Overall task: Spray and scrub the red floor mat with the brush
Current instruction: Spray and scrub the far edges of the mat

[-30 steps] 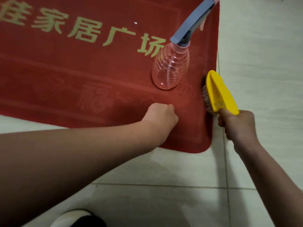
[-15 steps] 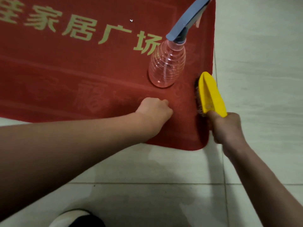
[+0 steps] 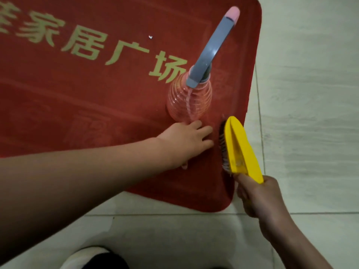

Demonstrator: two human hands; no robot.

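Note:
The red floor mat (image 3: 81, 105) with gold characters lies on the tiled floor, its right end in view. A clear spray bottle (image 3: 189, 98) with a grey trigger head and pink nozzle stands upright on it near the right edge. My left hand (image 3: 186, 140) lies flat on the mat just in front of the bottle, fingers spread toward the brush. My right hand (image 3: 258, 195) grips the handle of the yellow scrub brush (image 3: 239, 150), whose dark bristles face left and touch the mat near its right edge.
Pale floor tiles (image 3: 310, 113) surround the mat to the right and in front. A white and dark shoe (image 3: 91, 259) shows at the bottom edge. A small white speck (image 3: 150, 37) lies on the mat.
My left hand has opened from a fist to flat fingers on the mat, closer to the bottle. The brush has shifted left, further onto the mat. The view has tilted, showing the mat's far corner.

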